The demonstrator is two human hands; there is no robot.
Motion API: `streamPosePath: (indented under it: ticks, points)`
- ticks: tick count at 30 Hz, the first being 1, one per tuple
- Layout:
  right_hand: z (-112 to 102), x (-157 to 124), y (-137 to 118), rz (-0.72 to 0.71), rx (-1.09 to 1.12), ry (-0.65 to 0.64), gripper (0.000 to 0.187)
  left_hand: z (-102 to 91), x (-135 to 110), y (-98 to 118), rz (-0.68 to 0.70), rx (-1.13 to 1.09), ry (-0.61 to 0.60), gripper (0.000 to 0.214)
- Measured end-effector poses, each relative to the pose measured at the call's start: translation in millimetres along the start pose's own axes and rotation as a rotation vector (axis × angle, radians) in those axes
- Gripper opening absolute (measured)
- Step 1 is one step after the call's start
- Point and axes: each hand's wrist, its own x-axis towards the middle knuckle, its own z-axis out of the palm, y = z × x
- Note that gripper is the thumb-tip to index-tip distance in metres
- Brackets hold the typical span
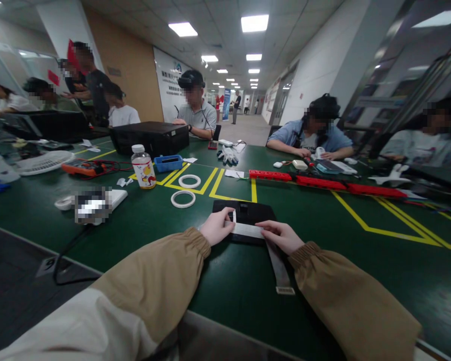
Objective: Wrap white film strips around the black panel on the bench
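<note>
A flat grey ribbon cable (248, 230) stretches between my two hands over a black plastic panel (261, 212). My left hand (217, 227) pinches the cable's left end, and a short white strip (234, 215) stands up by its fingertips. At the other side my right hand (283, 236) has its thumb and fingers closed on the cable near its bend. From there the cable's tail hangs down toward me, ending in a flat connector (285, 290) on the green table (233, 286). The panel lies flat and is partly covered by my hands and the cable.
Two white tape rolls (183, 199) lie ahead on the left, near a labelled bottle (144, 168) and a blue tray (168, 163). A long red strip (319, 183) runs across the right. A black box (150, 138) stands farther back. Several people sit around the table.
</note>
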Motion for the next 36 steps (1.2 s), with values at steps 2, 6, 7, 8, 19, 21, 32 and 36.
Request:
streamPosePath:
  ticks: [2,6,7,8,19,21,32,36]
  points:
    - [1.5,-0.5,-1.5,0.007,-0.015,0.025,0.044,0.1,0.7,-0.7,-0.003,0.010,-0.020,0.039]
    - [3.6,-1.0,-2.8,0.009,-0.040,0.054,0.041,-0.4,1.1,-0.5,-0.002,0.056,-0.073,0.043]
    - [3.8,-0.9,-2.6,0.003,-0.046,0.061,0.041,-0.8,1.2,0.1,0.002,0.081,-0.086,0.043]
    - [3.8,-0.8,-2.3,-0.005,-0.059,0.070,0.042,-1.4,1.3,1.2,0.006,0.113,-0.098,0.044]
    - [3.1,-1.0,-2.7,-0.133,-0.251,0.123,0.034,-5.0,13.2,17.3,-0.062,0.465,-0.226,0.044]
    - [3.2,-1.2,-2.8,-0.136,-0.260,0.123,0.033,-3.2,14.3,17.7,-0.054,0.479,-0.223,0.045]
    - [1.8,-1.3,-1.7,-0.203,-0.265,0.109,0.034,-7.8,-19.6,18.5,0.240,0.625,-0.163,0.072]
    - [2.2,-1.9,-3.1,-0.199,-0.261,0.109,0.033,-6.1,-23.3,16.8,0.266,0.655,-0.169,0.072]
